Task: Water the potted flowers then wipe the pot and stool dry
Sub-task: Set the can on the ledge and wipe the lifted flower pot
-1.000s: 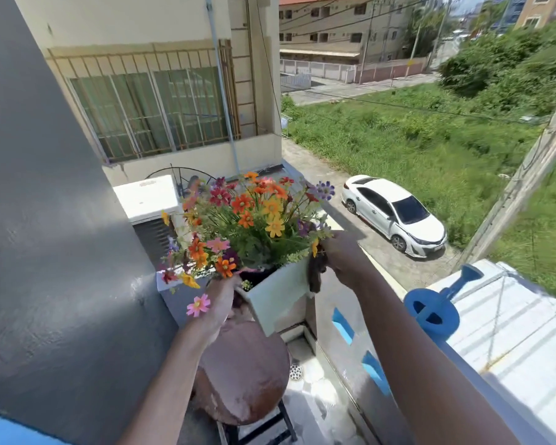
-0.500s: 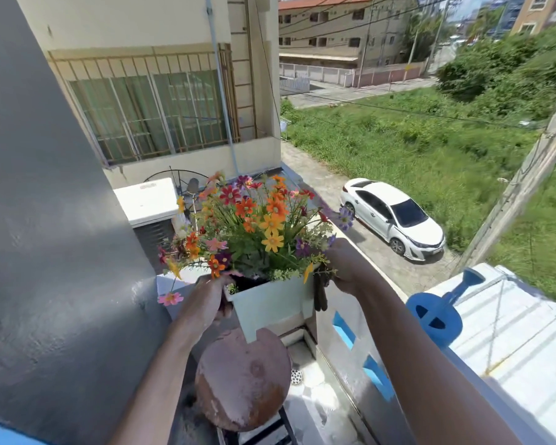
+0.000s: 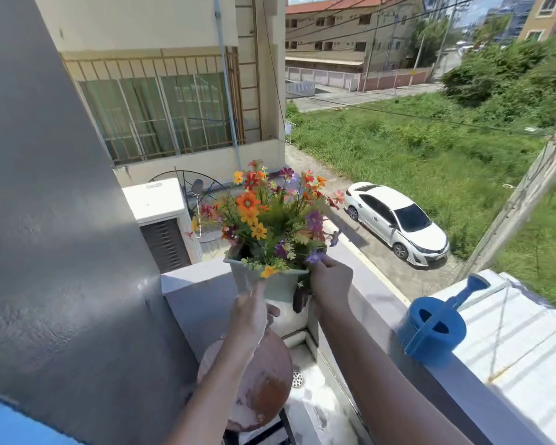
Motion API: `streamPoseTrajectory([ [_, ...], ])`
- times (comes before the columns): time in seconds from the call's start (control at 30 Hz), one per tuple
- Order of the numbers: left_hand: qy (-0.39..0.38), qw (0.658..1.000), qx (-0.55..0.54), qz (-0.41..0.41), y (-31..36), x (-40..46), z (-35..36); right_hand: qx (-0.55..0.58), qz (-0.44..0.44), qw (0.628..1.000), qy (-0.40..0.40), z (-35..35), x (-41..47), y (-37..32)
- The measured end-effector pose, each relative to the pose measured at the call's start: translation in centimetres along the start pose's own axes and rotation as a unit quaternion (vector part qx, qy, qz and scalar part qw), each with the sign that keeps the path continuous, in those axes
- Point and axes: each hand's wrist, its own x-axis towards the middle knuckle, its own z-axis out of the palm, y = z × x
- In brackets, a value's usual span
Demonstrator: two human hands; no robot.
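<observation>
Pot (image 3: 278, 285) of flowers (image 3: 270, 220) held lifted off stool (image 3: 254, 380), centre frame: left hand (image 3: 249, 316) gripping side, right hand (image 3: 331, 281) pinching rim with dark cloth (image 3: 299, 298). Watering can (image 3: 434, 326) parked on ledge, lower right; watering judged done, wiping underway, stool likely left.

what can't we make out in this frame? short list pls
- Flower pot base, head view: hidden by the left hand.
- Dark cloth: mostly behind pot and right hand.
- Stool legs: cut off at the bottom edge.
- Water level in the blue watering can: interior dark.
</observation>
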Motion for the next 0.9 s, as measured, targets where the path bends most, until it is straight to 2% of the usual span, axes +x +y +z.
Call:
streamPoseTrajectory([
  [0.1,-0.002,1.0,-0.011,-0.006,0.7,0.7,1.0,-0.029,-0.024,0.999,-0.014,1.0,-1.1,1.2],
  [0.27,0.009,0.999,-0.043,0.011,0.7,1.5,1.5,0.002,-0.058,0.998,0.01,1.4,-3.0,1.8],
  [0.47,-0.02,0.998,-0.061,0.016,2.1,0.3,1.1,-0.021,-0.098,0.995,-0.007,1.4,-3.6,1.4],
  [0.63,-0.046,0.994,-0.099,-0.004,2.2,1.0,-0.2,-0.05,-0.158,0.984,-0.068,1.0,-5.1,-0.2],
  [0.77,-0.044,0.988,-0.147,-0.028,2.0,1.2,-1.1,-0.074,-0.162,0.978,-0.107,0.6,-3.9,-2.0],
  [0.9,-0.07,0.983,-0.167,-0.021,1.7,0.1,-1.4,-0.124,-0.182,0.973,-0.067,0.4,0.3,-3.4],
])
